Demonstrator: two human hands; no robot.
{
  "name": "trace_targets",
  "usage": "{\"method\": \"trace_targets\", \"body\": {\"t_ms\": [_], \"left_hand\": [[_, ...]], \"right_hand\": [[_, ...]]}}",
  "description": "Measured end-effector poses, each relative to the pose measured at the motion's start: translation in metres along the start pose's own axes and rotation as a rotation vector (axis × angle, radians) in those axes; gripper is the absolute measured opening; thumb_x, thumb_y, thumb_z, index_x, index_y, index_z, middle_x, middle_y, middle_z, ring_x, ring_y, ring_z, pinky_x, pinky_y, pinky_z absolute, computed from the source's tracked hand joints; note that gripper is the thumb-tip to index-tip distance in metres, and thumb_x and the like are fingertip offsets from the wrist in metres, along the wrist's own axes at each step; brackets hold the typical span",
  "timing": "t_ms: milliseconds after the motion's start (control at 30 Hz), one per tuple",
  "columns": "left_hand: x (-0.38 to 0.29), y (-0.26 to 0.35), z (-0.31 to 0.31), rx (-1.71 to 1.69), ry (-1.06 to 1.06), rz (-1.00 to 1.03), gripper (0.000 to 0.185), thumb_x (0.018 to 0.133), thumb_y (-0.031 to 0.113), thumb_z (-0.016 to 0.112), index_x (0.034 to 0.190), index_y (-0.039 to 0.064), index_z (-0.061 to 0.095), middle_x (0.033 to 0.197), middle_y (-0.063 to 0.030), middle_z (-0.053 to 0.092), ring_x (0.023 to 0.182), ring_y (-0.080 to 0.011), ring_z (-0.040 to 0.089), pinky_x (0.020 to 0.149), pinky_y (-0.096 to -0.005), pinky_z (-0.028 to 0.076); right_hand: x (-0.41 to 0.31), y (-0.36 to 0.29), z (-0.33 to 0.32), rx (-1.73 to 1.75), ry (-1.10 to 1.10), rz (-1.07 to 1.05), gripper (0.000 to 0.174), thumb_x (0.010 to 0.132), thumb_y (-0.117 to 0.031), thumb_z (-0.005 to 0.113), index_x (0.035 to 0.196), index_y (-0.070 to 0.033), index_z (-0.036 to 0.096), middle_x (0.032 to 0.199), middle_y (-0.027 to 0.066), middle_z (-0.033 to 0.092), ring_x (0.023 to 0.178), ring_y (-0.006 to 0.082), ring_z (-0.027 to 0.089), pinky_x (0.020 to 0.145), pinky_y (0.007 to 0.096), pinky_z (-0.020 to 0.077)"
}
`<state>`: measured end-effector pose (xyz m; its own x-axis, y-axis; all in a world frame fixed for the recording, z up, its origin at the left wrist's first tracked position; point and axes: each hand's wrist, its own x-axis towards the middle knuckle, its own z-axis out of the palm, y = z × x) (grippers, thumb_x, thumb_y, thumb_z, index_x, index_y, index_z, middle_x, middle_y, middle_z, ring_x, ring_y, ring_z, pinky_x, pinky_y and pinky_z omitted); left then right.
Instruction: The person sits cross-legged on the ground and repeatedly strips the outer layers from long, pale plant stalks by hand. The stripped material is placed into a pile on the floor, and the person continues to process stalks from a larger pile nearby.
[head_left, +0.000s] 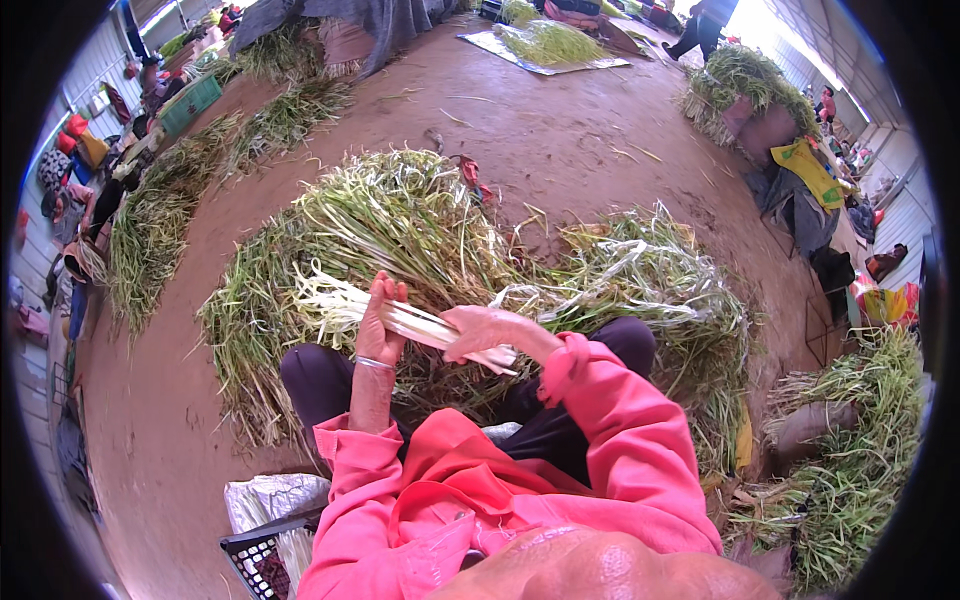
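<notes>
A bundle of pale, whitish-yellow stalks, apparently chives (420, 324), lies slantwise across both my hands above my lap. My left hand (381, 322) wraps the bundle near its loose, leafy end, which fans out to the left. Farther along, my right hand (484, 330) grips it close to the even white ends at the right. Just beyond my hands rises a heap of green and straw-coloured stalks (405, 225). To its right lies a tangled pile of trimmings (645, 277) with whitish strands. The palm sides and some fingers are hidden by the stalks.
By my left side stands a black plastic crate (259, 559) with pale stalks, near a silvery bag (277, 495). More greens (847, 480) lie at my right. Another heap (750, 90) stands back right, near a walking person (701, 30). Other people sit along the left wall.
</notes>
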<state>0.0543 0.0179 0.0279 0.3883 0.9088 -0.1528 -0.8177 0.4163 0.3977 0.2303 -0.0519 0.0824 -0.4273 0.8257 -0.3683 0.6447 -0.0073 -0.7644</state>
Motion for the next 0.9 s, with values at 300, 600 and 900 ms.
{"method": "trace_targets", "body": {"t_ms": [300,600,900], "left_hand": [[-0.020,-0.064,0.010,-0.425,0.094,-0.411,0.031,0.088,0.011,0.056,0.116,0.002,0.051,0.097,-0.0107,0.063,0.096,-0.0222,0.058,0.087,-0.0350,0.049],[-0.019,-0.007,0.053,-0.012,-0.067,0.057,0.035,0.094,0.022,0.044,0.116,-0.004,0.051,0.077,-0.0078,0.061,0.084,-0.0240,0.059,0.087,-0.0323,0.046],[0.003,0.126,0.052,-0.118,-0.386,0.256,0.041,0.092,0.028,0.050,0.120,-0.002,0.048,0.052,0.0067,0.034,0.043,-0.0021,0.029,0.038,-0.0164,0.028]], "right_hand": [[-0.082,0.007,-0.013,-0.374,0.096,0.302,0.030,0.074,-0.017,0.053,0.096,0.003,0.047,0.077,0.0238,0.060,0.075,0.0385,0.060,0.065,0.0466,0.0457],[-0.070,-0.016,-0.007,-0.038,0.101,0.071,0.031,0.072,-0.019,0.052,0.090,0.006,0.050,0.070,0.0213,0.059,0.067,0.0340,0.061,0.058,0.0415,0.0475],[0.016,0.030,0.018,-0.150,0.132,-0.043,0.024,0.071,-0.019,0.059,0.086,0.000,0.059,0.078,0.0186,0.062,0.078,0.0325,0.062,0.067,0.0409,0.0473]]}}
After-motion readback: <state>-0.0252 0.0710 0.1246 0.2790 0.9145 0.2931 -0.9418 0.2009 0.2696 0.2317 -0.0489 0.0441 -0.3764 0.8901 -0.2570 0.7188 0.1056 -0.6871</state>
